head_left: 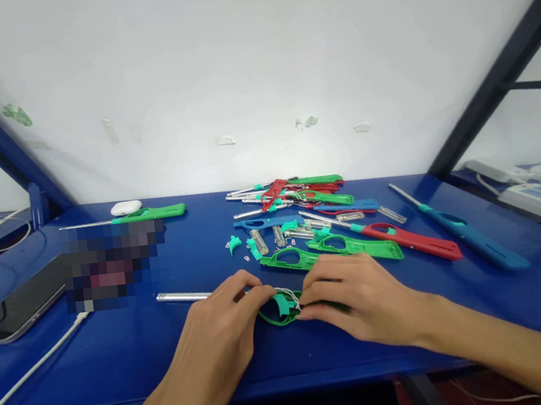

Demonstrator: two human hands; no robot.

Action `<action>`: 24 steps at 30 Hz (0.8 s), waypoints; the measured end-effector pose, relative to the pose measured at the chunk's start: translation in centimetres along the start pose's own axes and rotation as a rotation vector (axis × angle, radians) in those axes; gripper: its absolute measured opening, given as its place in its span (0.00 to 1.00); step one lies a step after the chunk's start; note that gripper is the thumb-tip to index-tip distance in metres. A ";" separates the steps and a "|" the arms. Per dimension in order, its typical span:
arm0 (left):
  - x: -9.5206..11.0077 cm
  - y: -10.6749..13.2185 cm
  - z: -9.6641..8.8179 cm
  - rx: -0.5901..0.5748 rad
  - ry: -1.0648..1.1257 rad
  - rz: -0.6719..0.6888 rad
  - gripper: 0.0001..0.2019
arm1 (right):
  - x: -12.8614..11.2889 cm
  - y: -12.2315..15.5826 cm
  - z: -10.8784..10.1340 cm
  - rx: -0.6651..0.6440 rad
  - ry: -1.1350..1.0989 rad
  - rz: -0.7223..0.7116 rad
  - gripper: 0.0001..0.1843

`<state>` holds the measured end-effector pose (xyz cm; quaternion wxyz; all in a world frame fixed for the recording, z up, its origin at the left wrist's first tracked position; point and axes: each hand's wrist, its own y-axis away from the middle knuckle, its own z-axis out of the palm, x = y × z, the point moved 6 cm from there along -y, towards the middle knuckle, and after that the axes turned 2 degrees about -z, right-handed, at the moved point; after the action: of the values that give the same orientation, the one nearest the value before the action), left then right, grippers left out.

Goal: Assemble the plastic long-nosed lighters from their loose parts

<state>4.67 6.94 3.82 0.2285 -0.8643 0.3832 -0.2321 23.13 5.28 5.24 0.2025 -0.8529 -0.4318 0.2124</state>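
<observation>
A green stick lighter (274,320) with its handle shell opened lies near the front of the blue table, its metal tube (184,296) pointing left. My left hand (225,320) is closed around the shell where the tube joins it. Inside sits a teal trigger (282,304), with white wires (289,292) looping beside it. My right hand (360,293) pinches at the wires and the shell just right of the trigger. Its fingers cover most of the handle, so what exactly lies between the fingertips is hidden.
Behind my hands lie green half shells (286,260), loose teal triggers (234,244), clear fuel tanks (258,242) and a pile of lighter parts (317,191). A red lighter (404,240) and a blue lighter (472,242) lie right. A phone (24,299) and white cable (40,362) lie left.
</observation>
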 end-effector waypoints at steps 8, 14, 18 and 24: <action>-0.1 0.1 0.1 0.017 -0.066 0.005 0.18 | 0.0 0.1 0.1 0.007 0.001 0.015 0.13; 0.3 0.0 -0.2 0.019 -0.104 0.036 0.19 | 0.2 0.1 0.0 0.002 -0.002 0.022 0.12; 0.3 0.0 -0.3 0.022 -0.121 0.054 0.19 | 0.1 0.1 0.0 0.002 -0.001 0.017 0.13; 0.2 -0.1 -0.1 0.017 -0.108 0.069 0.19 | 0.1 0.0 0.0 -0.002 0.015 0.026 0.15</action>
<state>4.76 6.81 4.05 0.2642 -0.8598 0.3978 -0.1806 23.15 5.36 5.24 0.2023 -0.8601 -0.4195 0.2081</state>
